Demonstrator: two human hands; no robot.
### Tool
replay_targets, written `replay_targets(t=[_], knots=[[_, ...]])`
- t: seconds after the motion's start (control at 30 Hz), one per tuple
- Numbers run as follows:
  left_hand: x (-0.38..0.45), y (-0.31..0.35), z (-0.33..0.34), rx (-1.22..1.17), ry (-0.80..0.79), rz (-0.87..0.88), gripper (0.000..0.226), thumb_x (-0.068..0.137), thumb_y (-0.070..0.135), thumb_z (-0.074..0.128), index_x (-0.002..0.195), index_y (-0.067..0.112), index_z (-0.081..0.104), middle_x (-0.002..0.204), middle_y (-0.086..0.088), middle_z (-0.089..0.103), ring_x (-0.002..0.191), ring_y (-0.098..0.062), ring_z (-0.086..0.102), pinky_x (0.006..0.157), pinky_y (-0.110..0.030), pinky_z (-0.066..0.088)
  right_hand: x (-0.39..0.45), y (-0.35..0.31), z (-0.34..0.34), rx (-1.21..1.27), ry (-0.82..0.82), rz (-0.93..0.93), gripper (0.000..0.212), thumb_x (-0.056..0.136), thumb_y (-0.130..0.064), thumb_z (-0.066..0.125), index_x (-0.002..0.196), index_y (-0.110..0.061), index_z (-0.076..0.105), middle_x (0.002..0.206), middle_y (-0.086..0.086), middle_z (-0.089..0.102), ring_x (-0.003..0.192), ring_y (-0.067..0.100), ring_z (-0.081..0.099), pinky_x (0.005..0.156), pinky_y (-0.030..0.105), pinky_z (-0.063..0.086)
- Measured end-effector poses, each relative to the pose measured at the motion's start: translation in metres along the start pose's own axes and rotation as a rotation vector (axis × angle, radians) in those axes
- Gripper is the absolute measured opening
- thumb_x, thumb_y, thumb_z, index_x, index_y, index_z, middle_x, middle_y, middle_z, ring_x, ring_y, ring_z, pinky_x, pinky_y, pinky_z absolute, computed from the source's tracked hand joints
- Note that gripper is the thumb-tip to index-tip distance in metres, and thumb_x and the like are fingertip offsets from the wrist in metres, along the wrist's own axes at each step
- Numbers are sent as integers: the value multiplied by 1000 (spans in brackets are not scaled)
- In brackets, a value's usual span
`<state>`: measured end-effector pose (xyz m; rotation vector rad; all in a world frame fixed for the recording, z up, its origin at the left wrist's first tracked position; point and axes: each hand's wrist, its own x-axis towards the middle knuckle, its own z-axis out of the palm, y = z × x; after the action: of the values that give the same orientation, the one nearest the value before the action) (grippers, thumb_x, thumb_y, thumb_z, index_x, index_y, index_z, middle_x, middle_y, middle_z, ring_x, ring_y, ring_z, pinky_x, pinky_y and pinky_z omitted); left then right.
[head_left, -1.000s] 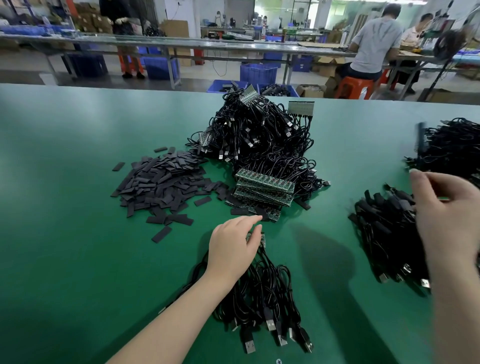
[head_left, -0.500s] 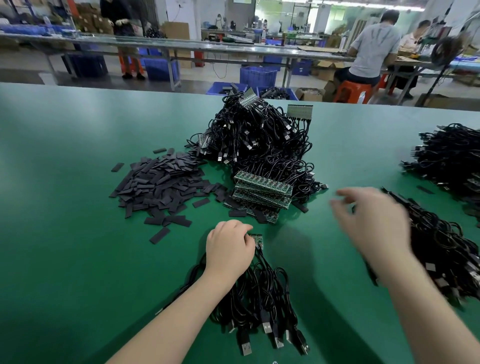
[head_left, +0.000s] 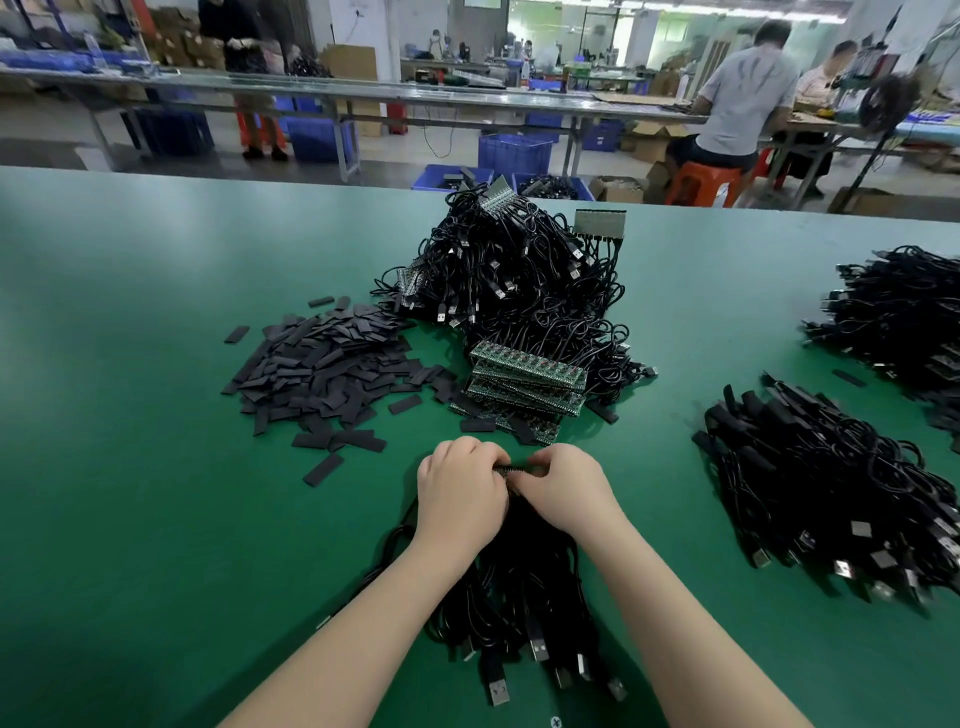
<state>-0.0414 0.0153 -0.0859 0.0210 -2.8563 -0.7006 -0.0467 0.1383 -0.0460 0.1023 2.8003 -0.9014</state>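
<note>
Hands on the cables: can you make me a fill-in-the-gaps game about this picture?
The table is ____ in colour.
The left hand and the right hand both pinch a board strip above a bundle of ____ cables.
The pile of flat dark sleeves lies ____ of the stack of green boards.
Missing words: green; black; left.

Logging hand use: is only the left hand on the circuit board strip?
No, the right hand and left hand both pinch the strip.
</note>
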Motion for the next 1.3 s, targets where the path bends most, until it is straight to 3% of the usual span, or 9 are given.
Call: replay_targets(t=[0.13,0.27,0.43,0.57,0.67,0.83,1.03,1.23,1.3], knots=[[0,-1,0,62,-39,14,37,92,21,44,122,34,60,120,7,53,118,-19,41,98,-34,26,9,-4,5,-91,-36,-4,30,90,-32,60,108,-9,66,105,9,69,88,27,59,70,29,46],[-2,0,-1,28,-3,19,37,90,14,42,115,32,62,116,8,52,113,-18,43,97,-33,24,11,-1,3,-10,5,11,34,89,-39,67,115,-17,67,110,3,68,101,24,62,73,26,42],[-1,2,-1,-8,37,7,32,92,15,42,110,31,63,112,9,52,109,-16,46,95,-33,24,15,3,-5,125,-33,36,24,83,-40,74,95,-20,78,78,2,69,67,16,58,62,25,45],[-1,1,-1,-38,73,4,26,94,21,44,103,32,64,108,11,54,106,-14,48,94,-32,26,19,1,-7,108,-69,78,25,82,-39,75,82,-15,80,55,1,49,49,16,39,53,26,38],[-1,1,0,-28,75,26,23,95,26,44,103,35,64,107,14,56,106,-13,48,94,-32,26,23,0,-3,61,-52,119,29,80,-37,73,80,-8,76,57,2,50,52,19,43,54,25,41],[0,-1,0,6,34,54,25,96,31,44,107,38,65,109,15,56,108,-13,47,92,-32,26,33,-4,-2,-51,-103,190,34,80,-33,70,65,-12,49,59,1,47,51,17,43,46,23,35],[0,-3,1,6,14,69,24,96,31,44,108,37,64,110,14,54,110,-14,44,93,-32,26,37,-8,-2,-58,-143,220,29,81,-28,70,70,-10,51,62,2,51,54,17,46,47,24,38],[0,-2,1,15,9,73,24,95,31,45,111,37,63,113,12,54,111,-17,44,92,-32,27,29,-14,-1,-148,-94,167,22,84,-17,58,68,-11,44,66,2,47,55,16,43,44,24,31],[0,-3,2,15,12,68,24,95,31,46,113,36,61,115,12,54,112,-16,44,94,-33,29,23,-10,-3,-110,-93,163,15,85,-17,58,75,-9,51,70,4,51,58,19,46,47,23,35]])
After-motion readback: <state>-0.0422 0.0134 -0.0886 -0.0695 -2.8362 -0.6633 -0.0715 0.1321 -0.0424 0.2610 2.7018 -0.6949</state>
